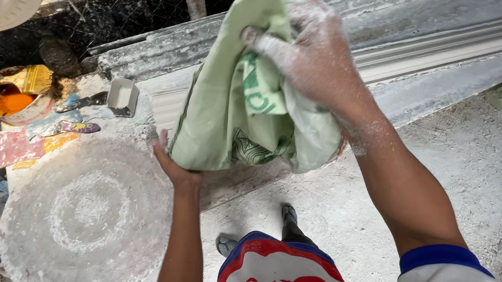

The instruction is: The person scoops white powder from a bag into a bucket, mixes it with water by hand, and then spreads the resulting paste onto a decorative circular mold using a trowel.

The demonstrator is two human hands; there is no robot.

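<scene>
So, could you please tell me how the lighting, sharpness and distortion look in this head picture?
Head view: soft, even daylight with no hard shadows; slight motion blur on the right hand and the green sack it grips; the round white mould by the left hand stays fairly sharp; wide-angle stretch enlarges the forearms; the dark top-left corner loses detail.

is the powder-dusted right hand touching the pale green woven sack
Touching. The head view shows the powder-dusted right hand pressed flat on the pale green woven sack, its fingers spread over the cloth with no gap between them.
</scene>
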